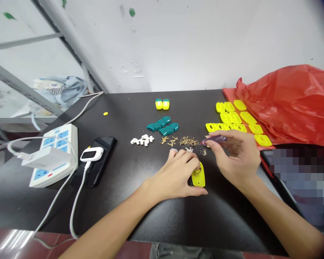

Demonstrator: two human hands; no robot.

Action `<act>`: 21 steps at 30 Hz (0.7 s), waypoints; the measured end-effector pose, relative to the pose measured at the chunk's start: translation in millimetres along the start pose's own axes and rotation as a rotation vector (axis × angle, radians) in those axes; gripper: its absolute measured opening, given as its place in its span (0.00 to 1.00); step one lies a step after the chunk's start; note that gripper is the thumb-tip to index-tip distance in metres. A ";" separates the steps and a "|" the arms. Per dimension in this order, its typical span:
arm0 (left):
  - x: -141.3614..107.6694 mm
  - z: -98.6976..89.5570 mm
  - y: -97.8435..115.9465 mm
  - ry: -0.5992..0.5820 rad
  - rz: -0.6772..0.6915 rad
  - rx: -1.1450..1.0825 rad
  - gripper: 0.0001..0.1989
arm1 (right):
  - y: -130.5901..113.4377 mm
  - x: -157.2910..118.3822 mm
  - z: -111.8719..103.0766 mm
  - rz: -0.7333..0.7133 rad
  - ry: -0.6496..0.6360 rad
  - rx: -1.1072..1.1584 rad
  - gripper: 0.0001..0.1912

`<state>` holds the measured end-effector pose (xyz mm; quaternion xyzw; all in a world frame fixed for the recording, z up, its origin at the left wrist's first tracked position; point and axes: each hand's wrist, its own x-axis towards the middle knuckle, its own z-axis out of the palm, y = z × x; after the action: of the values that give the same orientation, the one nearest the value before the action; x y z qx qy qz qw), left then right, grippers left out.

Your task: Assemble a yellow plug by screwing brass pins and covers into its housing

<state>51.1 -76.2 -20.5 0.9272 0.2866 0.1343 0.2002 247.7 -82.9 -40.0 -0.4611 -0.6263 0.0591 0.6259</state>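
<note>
One dark table [118, 158] spreads beneath everything, its far edge running along a pale wall [183, 50]; at its right side a crumpled red bag [291, 100] bulges up, its flat edge reaching under some of the yellow pieces. Two bare hands work near the middle: the left hand [182, 174] lies palm down, its fingers curled side by side, the index finger reaching to a yellow shell [201, 176], the thumb stretched apart beside the shell's near edge — whether they squeeze it I cannot tell; the right hand [239, 158] pinches a purple-handled tool [218, 139] between thumb and fingers, its narrow end pointing left, near the small metal parts. Over on the left, a white power strip [72, 136] carries a white charger [48, 158]; next to it lies a black phone [108, 154], with a small white device [92, 154] on top, a cable plugged into it. The yellow shell lies on the table, partly covered by the left hand; some metal bits sit inside, too small to make out. More yellow pieces [232, 117] are grouped beyond the right hand; green covers [162, 124] overlap in two rows, and two green-and-yellow pieces [162, 104] stand behind; then come white bits [142, 140], scattered brass-coloured parts [187, 141] and — smallest — thin silvery pieces [202, 152], close beside the tool.
</note>
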 end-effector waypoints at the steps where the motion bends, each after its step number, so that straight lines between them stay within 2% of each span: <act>1: -0.1 -0.1 0.0 0.000 -0.001 -0.003 0.27 | -0.9 -0.1 -0.4 0.007 0.008 0.000 0.20; 8: -1.2 1.0 -2.3 0.058 0.007 -0.038 0.29 | -5.3 3.2 -0.5 0.008 0.059 0.033 0.20; 12: -0.3 -0.9 -4.9 0.097 -0.050 -0.073 0.30 | -5.7 5.5 -0.8 0.004 0.081 0.041 0.20; 16: 0.9 -3.1 -6.0 0.101 -0.115 -0.063 0.26 | -7.2 5.3 -1.6 0.032 0.060 0.049 0.18; 21: 1.5 -1.4 -5.0 0.103 -0.108 -0.046 0.27 | -7.5 4.0 -0.7 0.043 0.046 0.046 0.17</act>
<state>49.4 -71.1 -21.2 0.8974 0.3431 0.1772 0.2135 245.3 -84.9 -32.0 -0.4611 -0.6000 0.0762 0.6493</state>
